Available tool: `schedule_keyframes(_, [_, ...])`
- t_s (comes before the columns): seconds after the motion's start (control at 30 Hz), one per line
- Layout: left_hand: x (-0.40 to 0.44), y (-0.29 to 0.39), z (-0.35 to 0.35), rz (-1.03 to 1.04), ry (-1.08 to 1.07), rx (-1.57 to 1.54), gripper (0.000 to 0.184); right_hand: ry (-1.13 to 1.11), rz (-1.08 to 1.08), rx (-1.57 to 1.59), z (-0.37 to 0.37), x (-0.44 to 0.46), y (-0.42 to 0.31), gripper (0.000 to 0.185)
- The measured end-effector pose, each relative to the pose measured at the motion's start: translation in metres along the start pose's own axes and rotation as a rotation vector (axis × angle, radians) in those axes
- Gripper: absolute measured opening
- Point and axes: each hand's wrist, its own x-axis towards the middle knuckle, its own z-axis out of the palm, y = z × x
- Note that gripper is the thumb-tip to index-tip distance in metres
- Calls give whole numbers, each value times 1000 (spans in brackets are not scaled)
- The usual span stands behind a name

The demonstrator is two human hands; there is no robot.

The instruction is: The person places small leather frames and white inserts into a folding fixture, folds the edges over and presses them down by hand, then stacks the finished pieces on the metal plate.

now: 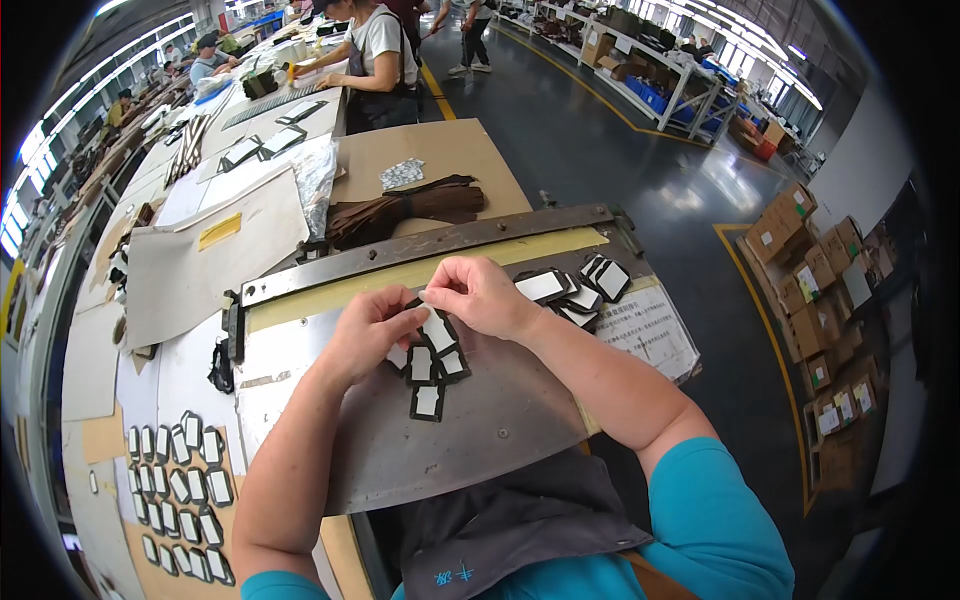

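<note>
Over the metal machine plate [470,430], my left hand [376,332] and my right hand [484,298] meet with thumbs and fingertips pinched together. Between them is a small black-edged piece with a white panel [437,330]; both hands grip its upper end. Just below, several similar pieces [427,402] lie loosely overlapped on the plate, some partly covered by my left fingers. Past my right wrist, a pile of the same black-and-white pieces [578,292] sits at the plate's right side.
A long metal bar [430,243] crosses behind the plate. Dark brown strips [410,208] lie on cardboard beyond it. Rows of similar pieces [180,490] cover a board at the lower left. Cartons [825,290] are stacked right. A person [380,60] works farther up the table.
</note>
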Motion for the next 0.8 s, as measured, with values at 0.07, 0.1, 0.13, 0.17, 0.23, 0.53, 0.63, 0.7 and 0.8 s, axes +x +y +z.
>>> schedule_keyframes(0.07, [2, -1, -3, 1, -8, -1, 13, -22, 146, 240, 0, 1, 2, 11])
schedule_keyframes(0.1, [2, -2, -4, 2, -13, -3, 15, -22, 148, 241, -1, 2, 1, 11])
schedule_keyframes(0.13, [2, -3, -5, 0, -13, -3, 15, -56, 177, 278, -4, 2, 0, 12])
schedule_keyframes(0.17, [2, -3, -6, 1, -22, -18, 14, -90, 205, 314, -5, 2, -1, 12])
schedule_keyframes(0.23, [2, -1, -6, 2, -30, -33, 14, -102, 201, 305, -7, 2, -2, 11])
schedule_keyframes(0.53, [7, -11, -31, 26, -267, -405, 16, -1, 93, 272, -11, 4, -1, 11])
schedule_keyframes(0.63, [6, -10, -32, 6, -230, -487, 19, -10, 73, 271, -9, 4, -2, 11])
schedule_keyframes(0.7, [8, -11, -31, 6, -215, -495, 21, 24, 52, 280, -9, 4, -5, 15])
schedule_keyframes(0.8, [9, -11, -30, 3, -192, -490, 21, 1, 39, 281, -8, 4, -5, 15])
